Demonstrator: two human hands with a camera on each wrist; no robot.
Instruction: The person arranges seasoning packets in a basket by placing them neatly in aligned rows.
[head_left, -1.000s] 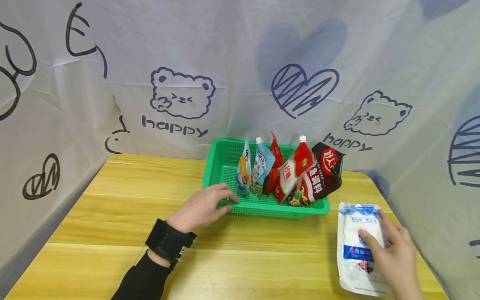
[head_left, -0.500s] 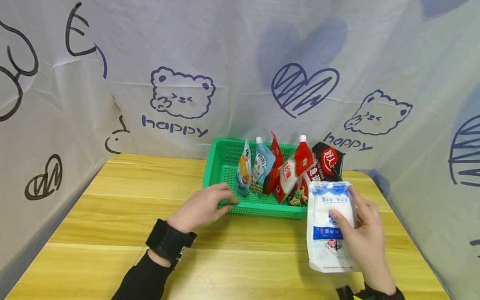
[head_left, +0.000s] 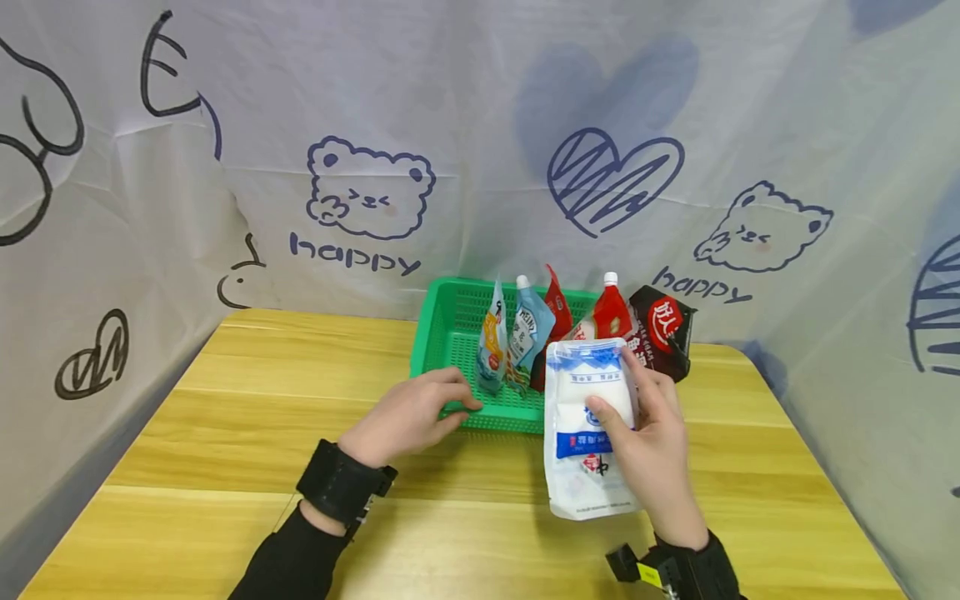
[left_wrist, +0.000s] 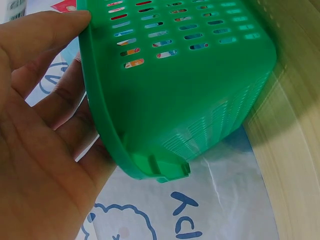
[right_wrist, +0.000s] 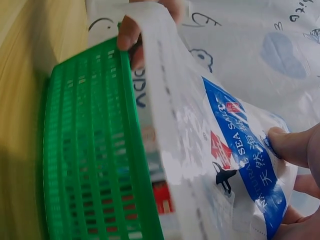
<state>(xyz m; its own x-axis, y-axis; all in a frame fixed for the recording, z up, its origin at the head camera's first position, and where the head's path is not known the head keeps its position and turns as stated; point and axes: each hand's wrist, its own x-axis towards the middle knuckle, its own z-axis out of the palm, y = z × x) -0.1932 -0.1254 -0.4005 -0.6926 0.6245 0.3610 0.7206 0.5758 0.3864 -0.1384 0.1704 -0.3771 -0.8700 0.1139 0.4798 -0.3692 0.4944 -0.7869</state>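
My left hand [head_left: 420, 412] pinches the near rim of a green plastic basket [left_wrist: 200, 95], thumb outside the rim and fingers inside in the left wrist view. In my right hand [head_left: 654, 446] is a white and blue bag of sea salt [head_left: 588, 492], gripped by its side with the thumb on the printed face. It hangs upright before the basket's right half, overlapping the rim in the head view. Standing in the basket are a blue and orange pouch [head_left: 491, 346], a light-blue Heinz pouch [head_left: 531, 325], a red packet [head_left: 556, 302] and a white-capped red pouch [head_left: 612, 313].
A dark seasoning bag [head_left: 666, 329] leans out over the basket's right end. The basket stands at the back of a wooden table [head_left: 255, 433]. Behind it hangs a white cloth [head_left: 480, 100] with bear and heart drawings.
My right hand has carried the salt bag leftward and slightly away from me, from the table's right side to the front of the basket. My left hand keeps its hold on the rim.
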